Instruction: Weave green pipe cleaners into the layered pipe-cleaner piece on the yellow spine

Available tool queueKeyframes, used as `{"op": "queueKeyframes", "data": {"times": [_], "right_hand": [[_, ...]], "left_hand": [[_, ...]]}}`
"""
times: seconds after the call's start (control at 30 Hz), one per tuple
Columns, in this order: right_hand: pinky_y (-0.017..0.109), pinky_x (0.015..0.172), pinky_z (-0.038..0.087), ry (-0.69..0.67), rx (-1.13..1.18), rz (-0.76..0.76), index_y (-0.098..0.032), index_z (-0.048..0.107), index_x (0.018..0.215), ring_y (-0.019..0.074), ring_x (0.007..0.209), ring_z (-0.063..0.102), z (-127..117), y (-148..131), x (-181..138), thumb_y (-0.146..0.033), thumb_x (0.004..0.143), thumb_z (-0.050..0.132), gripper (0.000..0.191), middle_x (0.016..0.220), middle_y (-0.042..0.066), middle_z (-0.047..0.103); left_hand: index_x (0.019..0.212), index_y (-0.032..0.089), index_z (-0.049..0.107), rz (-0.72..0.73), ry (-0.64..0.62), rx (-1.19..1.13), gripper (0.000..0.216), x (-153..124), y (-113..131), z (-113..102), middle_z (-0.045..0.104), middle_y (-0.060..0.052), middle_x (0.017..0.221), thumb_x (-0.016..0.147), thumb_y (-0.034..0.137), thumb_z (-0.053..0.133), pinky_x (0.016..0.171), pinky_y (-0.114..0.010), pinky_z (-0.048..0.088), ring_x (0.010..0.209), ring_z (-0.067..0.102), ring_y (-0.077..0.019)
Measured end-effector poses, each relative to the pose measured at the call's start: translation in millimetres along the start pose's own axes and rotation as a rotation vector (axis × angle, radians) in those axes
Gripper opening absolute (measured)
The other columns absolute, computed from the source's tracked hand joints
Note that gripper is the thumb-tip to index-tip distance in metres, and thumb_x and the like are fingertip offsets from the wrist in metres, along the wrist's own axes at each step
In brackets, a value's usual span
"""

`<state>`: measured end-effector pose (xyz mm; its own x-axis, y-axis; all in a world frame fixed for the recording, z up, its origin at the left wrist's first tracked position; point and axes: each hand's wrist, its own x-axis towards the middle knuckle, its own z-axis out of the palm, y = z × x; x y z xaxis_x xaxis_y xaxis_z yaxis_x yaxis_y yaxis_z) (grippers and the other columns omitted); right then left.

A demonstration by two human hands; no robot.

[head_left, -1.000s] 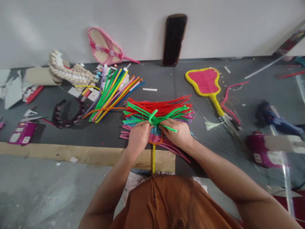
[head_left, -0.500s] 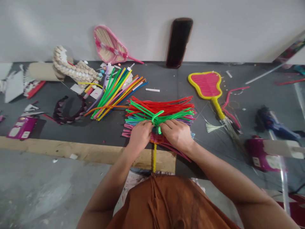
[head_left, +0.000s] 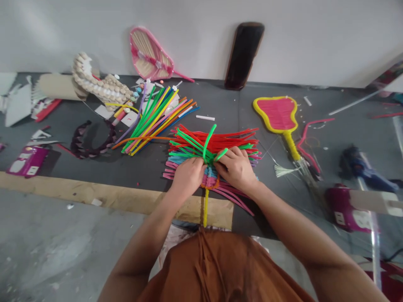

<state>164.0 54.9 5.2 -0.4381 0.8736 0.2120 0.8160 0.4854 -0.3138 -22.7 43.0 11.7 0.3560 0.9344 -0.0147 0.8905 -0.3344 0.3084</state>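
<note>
Green pipe cleaner [head_left: 208, 140] crossed between the two, pinched tight in left grip [head_left: 188, 176] and right grip [head_left: 236, 168]; held low to keep bundle of pipe cleaners [head_left: 234, 140] flat on worktop [head_left: 220, 105].

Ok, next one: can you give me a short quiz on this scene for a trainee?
1. True or false: the left hand and the right hand both rest on the multicoloured pipe-cleaner bundle.
2. What colour is the tying pipe cleaner that sticks up between the hands? A red, B green, C yellow.
3. On which side of the person does the yellow-rimmed fan lie?

Key: 1 true; 2 B; 3 the right.
</note>
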Motion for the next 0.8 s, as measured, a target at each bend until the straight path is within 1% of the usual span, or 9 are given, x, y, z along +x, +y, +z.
{"op": "queueKeyframes", "data": {"times": [0.17,0.3,0.37,0.43,0.57,0.7,0.8], "right_hand": [[0.035,0.073,0.027,0.000,0.009,0.028,-0.021,0.067,0.084,0.0214,0.089,0.049,0.4,-4.0,0.4,-0.029,0.095,0.050,0.021,0.094,0.005,0.070],[0.035,0.074,0.027,0.020,0.033,0.050,-0.021,0.066,0.083,0.0215,0.089,0.050,1.3,-4.1,0.6,-0.027,0.093,0.052,0.019,0.092,0.005,0.070],[0.035,0.074,0.028,0.030,0.053,0.051,-0.021,0.066,0.082,0.0216,0.090,0.051,1.3,-3.7,0.3,-0.027,0.092,0.052,0.018,0.093,0.005,0.070],[0.035,0.075,0.029,0.040,0.073,0.056,-0.021,0.065,0.080,0.0215,0.089,0.051,1.1,-3.2,0.0,-0.026,0.091,0.052,0.018,0.092,0.005,0.070],[0.034,0.075,0.032,0.063,0.125,0.099,-0.021,0.064,0.080,0.0216,0.087,0.052,0.5,-1.9,-0.3,-0.026,0.091,0.050,0.019,0.086,0.005,0.069],[0.035,0.078,0.034,0.061,0.196,0.082,-0.022,0.068,0.088,0.0212,0.092,0.054,0.3,0.4,-0.6,-0.028,0.093,0.053,0.017,0.096,0.005,0.071],[0.035,0.079,0.033,0.046,0.190,0.048,-0.023,0.069,0.088,0.0218,0.095,0.054,1.0,3.2,-1.4,-0.030,0.092,0.056,0.015,0.102,0.004,0.071]], "left_hand": [[0.082,0.018,0.060,0.007,0.028,-0.068,0.017,0.3,-1.7,-1.0,0.066,-0.007,0.083,0.094,0.018,0.048,0.072,-0.030,0.047,0.083,0.064,-0.0206],[0.077,0.019,0.059,-0.012,0.031,-0.197,0.019,0.7,-6.6,-5.9,0.065,-0.003,0.075,0.094,0.021,0.050,0.066,-0.026,0.044,0.075,0.063,-0.0175],[0.077,0.019,0.059,-0.020,0.035,-0.222,0.019,0.9,-8.4,-7.6,0.064,-0.002,0.073,0.094,0.021,0.051,0.064,-0.026,0.042,0.071,0.062,-0.0168],[0.076,0.019,0.059,-0.011,0.034,-0.218,0.019,1.7,-8.7,-8.2,0.064,-0.002,0.073,0.093,0.020,0.052,0.064,-0.026,0.042,0.071,0.062,-0.0169],[0.072,0.018,0.059,0.034,-0.012,-0.172,0.020,4.3,-5.2,-7.2,0.065,-0.004,0.078,0.091,0.018,0.054,0.070,-0.027,0.045,0.080,0.064,-0.0186],[0.076,0.018,0.060,0.015,0.005,-0.100,0.019,4.5,-1.4,-4.7,0.064,-0.006,0.082,0.093,0.019,0.052,0.071,-0.028,0.046,0.084,0.063,-0.0198],[0.078,0.018,0.059,-0.003,0.033,-0.061,0.018,2.8,-0.3,-3.1,0.062,-0.005,0.081,0.094,0.020,0.050,0.070,-0.027,0.046,0.081,0.062,-0.0187]]}}
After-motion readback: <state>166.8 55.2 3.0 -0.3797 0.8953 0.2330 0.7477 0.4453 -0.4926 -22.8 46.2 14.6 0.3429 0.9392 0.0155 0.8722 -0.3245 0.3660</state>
